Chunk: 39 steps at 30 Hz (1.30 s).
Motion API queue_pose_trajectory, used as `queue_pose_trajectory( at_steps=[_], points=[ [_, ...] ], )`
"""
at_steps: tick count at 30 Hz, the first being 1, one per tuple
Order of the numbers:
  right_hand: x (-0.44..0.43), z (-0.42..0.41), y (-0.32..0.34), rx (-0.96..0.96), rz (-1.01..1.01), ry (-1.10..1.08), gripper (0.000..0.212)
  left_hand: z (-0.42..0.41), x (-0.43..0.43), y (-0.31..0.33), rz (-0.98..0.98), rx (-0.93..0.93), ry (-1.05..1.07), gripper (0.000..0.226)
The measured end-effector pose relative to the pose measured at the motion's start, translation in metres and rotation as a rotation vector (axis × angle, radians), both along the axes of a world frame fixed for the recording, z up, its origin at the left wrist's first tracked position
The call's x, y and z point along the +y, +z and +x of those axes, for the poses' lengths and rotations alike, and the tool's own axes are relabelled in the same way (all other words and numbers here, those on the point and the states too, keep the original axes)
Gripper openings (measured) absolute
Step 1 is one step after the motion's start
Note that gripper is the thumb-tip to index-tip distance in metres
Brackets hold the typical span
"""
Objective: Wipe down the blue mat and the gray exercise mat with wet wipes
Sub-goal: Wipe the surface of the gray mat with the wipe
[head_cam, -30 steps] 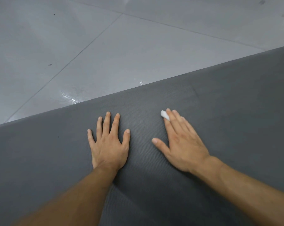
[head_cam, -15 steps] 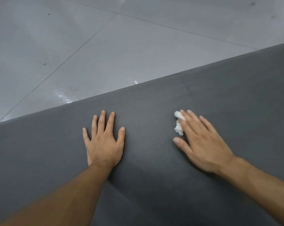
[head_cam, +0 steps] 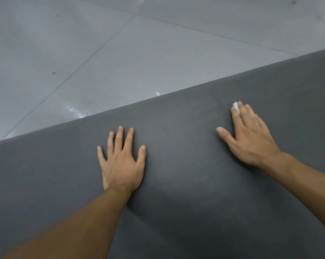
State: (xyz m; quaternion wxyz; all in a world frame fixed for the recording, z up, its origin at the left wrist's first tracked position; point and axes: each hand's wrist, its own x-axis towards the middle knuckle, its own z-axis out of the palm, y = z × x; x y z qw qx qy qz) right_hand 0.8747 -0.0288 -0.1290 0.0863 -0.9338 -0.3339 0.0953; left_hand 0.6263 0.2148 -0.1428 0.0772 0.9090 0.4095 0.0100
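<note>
Gray mat point(head_cam: 186, 193): L hand point(head_cam: 122, 162) flat; R hand point(head_cam: 251, 139) presses wipe point(head_cam: 236, 107).

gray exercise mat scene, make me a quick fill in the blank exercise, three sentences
1. The left hand lies flat on the ____ exercise mat.
2. The right hand presses a white ____ onto the mat with its fingertips.
3. Beyond the mat's far edge lies the tiled ____.

Missing words: gray; wet wipe; floor.
</note>
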Motion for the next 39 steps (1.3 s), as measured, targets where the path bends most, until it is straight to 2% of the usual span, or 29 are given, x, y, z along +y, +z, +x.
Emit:
queue_pose_trajectory(
  at_steps=[3, 8, 15, 18, 23, 29, 33, 39],
  points=[
    [0.023, -0.026, 0.005, 0.036, 0.006, 0.124, 0.099, 0.0, -0.001, 0.0, -0.002, -0.001, -0.001, 0.074],
    [0.043, -0.099, 0.009, 0.077, -0.002, 0.468, 0.094, 0.0, -0.001, 0.001, -0.002, -0.02, 0.003, 0.073],
    [0.026, -0.152, 0.003, 0.033, 0.042, 0.641, 0.088, 0.0, -0.001, 0.0, 0.002, -0.014, 0.007, 0.071],
    [0.02, -0.142, 0.002, -0.01, 0.044, 0.578, 0.086, 0.0, -0.001, 0.0, 0.002, -0.02, 0.008, 0.071],
    [0.003, -0.09, 0.001, -0.102, 0.028, 0.27, 0.086, -0.002, 0.0, -0.001, -0.007, -0.038, -0.003, 0.072],
    [-0.024, -0.028, 0.0, -0.149, -0.025, 0.079, 0.096, -0.002, 0.0, -0.001, -0.007, -0.033, -0.005, 0.073],
    [-0.04, 0.002, -0.003, -0.11, -0.016, -0.097, 0.102, -0.003, 0.001, -0.002, -0.004, -0.036, -0.007, 0.068],
    [-0.028, -0.009, -0.002, 0.008, -0.006, -0.155, 0.109, -0.002, 0.001, -0.001, -0.01, -0.031, -0.004, 0.067]
  ],
)
